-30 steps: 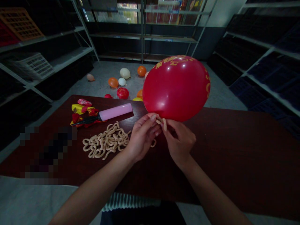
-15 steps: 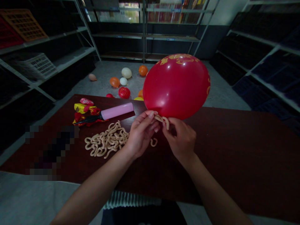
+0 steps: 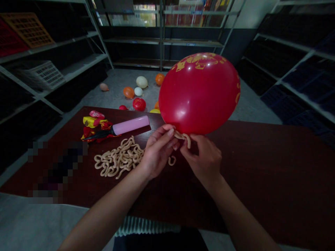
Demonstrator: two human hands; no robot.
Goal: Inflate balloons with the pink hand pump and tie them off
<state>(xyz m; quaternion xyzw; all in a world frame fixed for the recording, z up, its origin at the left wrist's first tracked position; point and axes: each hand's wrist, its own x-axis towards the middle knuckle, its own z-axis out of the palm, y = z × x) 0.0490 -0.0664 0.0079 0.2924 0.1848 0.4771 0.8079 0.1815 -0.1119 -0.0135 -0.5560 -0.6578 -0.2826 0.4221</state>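
Note:
A big inflated red balloon (image 3: 199, 94) with yellow printed figures rises above my hands, its lower end at my fingertips. My left hand (image 3: 158, 151) is closed in a pinch on a short beige cord (image 3: 180, 136) just under the balloon; the balloon's neck is hidden there. On the cord's other side, my right hand (image 3: 204, 158) pinches near its curled end, thumb and forefinger together. A loose piece of the same cord (image 3: 172, 161) lies between my wrists. Left of my left hand is a tangled pile of beige cords (image 3: 119, 158).
A pink hand pump (image 3: 131, 125) rests beside yellow and red uninflated balloons (image 3: 92, 121) on the dark wooden table (image 3: 267, 174). Several small balloons (image 3: 141, 82) lie on the floor beyond. Metal shelves (image 3: 192, 42) with crates stand around.
The red balloon has tilted upward and shifted slightly right. My right hand has moved a little right and down, while my left hand keeps nearly the same place and its pinch.

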